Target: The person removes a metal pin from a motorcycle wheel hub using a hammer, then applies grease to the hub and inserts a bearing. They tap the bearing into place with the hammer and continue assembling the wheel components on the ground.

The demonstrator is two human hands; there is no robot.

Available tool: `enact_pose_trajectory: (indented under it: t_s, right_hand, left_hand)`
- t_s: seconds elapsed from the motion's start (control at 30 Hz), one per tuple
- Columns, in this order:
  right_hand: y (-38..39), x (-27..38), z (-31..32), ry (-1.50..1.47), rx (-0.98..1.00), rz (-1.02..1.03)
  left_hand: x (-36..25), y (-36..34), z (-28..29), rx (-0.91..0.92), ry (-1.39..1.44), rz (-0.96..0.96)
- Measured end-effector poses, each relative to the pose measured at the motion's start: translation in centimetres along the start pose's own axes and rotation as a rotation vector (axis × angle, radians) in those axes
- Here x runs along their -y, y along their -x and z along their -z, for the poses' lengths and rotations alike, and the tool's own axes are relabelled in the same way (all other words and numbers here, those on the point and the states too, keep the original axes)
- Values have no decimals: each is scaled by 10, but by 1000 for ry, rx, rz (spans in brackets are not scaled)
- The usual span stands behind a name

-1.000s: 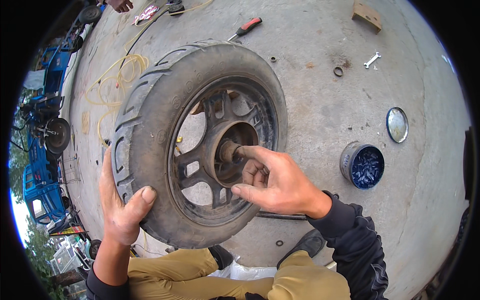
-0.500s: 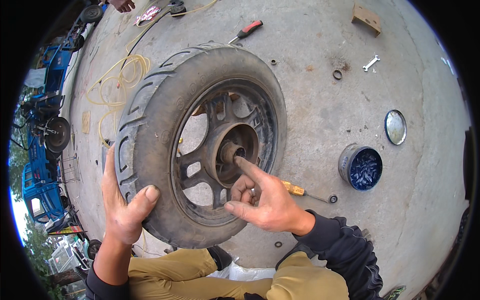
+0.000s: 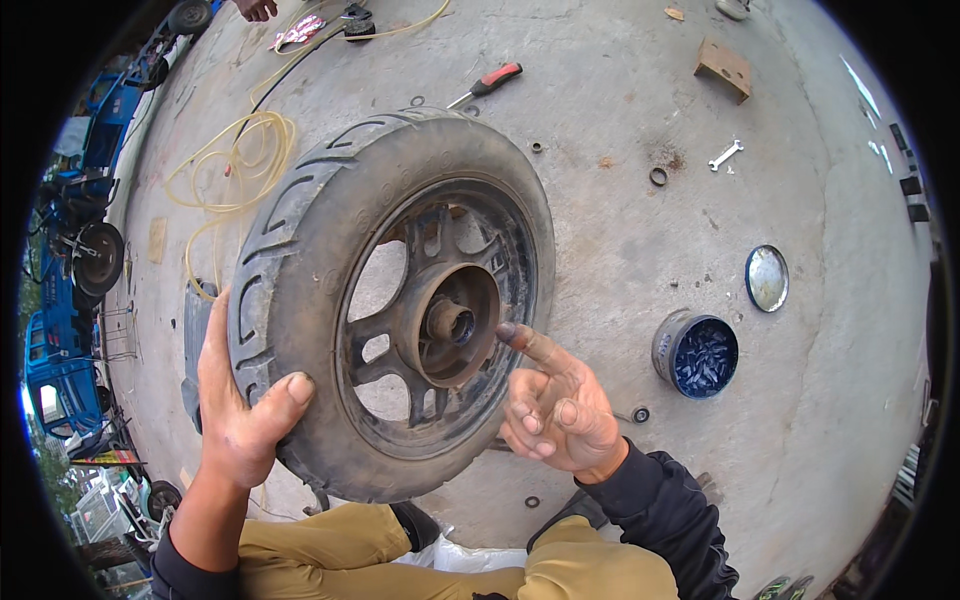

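Observation:
A black tire (image 3: 300, 245) on a spoked rim stands tilted in front of me. My left hand (image 3: 245, 400) grips its left side, thumb on the sidewall. At the wheel's middle is a rusty hub (image 3: 440, 360) with a narrower collar, dark blue grease inside it. My right hand (image 3: 560, 410) holds nothing: its index finger is raised beside the hub's right edge, tip darkened with grease, while the other fingers curl loosely apart; whether it touches the wheel I cannot tell. A small bearing (image 3: 640, 414) lies just right of that hand, and a pot of blue grease (image 3: 668, 350) stands beyond.
On the concrete are a round lid (image 3: 767, 278), wrench (image 3: 726, 155), red-handled screwdriver (image 3: 495, 78), metal ring (image 3: 658, 177), steel bracket (image 3: 722, 68) and coiled hose (image 3: 230, 160). Blue vehicles (image 3: 55, 360) line the left. Another person's hand (image 3: 258, 8) shows at the top.
My right index finger has come out of the hub's centre and moved rightward, the hand turning more palm-up. My left hand still grips the tire.

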State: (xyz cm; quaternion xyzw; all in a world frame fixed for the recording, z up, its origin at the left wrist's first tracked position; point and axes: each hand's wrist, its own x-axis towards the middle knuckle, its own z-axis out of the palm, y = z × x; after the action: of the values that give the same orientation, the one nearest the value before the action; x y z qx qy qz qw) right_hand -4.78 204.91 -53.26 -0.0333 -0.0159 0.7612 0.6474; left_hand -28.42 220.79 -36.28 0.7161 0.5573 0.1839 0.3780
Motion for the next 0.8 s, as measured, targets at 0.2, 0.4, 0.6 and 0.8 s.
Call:
enact_pose_trajectory:
  t_s: [0.2,0.4,0.6,0.8]
  right_hand:
    - [-2,-16,13,621,-97,52]
    - [-12,-29,28,1158,-48,57]
    - [-2,-16,31,1471,-139,-20]
    - [-8,17,35,2203,-25,270]
  left_hand:
    - [-1,-1,0,4,13,15]
    - [-1,-2,0,3,39,30]
    - [1,-6,1,-6,11,33]
    - [-1,-7,2,31,69,104]
